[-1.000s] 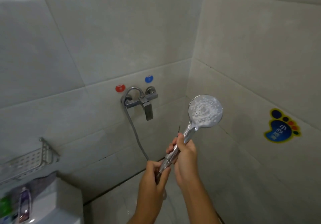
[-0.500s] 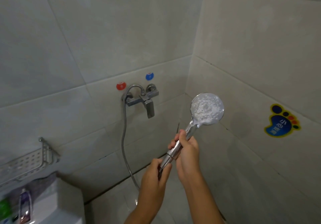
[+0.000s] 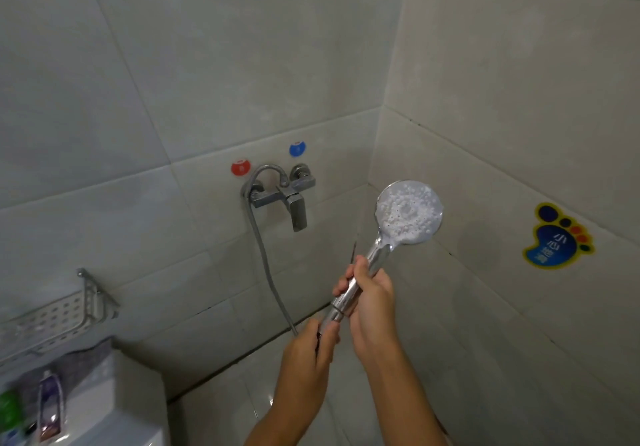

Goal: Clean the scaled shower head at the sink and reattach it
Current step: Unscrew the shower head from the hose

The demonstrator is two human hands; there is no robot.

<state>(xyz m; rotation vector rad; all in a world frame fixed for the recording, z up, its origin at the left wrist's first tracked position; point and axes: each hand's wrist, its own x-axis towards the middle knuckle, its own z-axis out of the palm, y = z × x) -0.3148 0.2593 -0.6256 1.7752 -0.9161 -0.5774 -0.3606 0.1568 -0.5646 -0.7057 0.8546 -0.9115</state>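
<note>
right hand (image 3: 372, 298) wrapping shower head (image 3: 408, 213) handle, scaled face tilting up by corner wall | left hand (image 3: 311, 345) pinching hose (image 3: 265, 258) nut at handle base | likely unscrewing: bracing handle, twisting only nut, avoiding hose kink

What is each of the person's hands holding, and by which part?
The right hand grips the shower head by its chrome handle. The left hand pinches the fitting at the handle's bottom end, where the hose joins.
</note>
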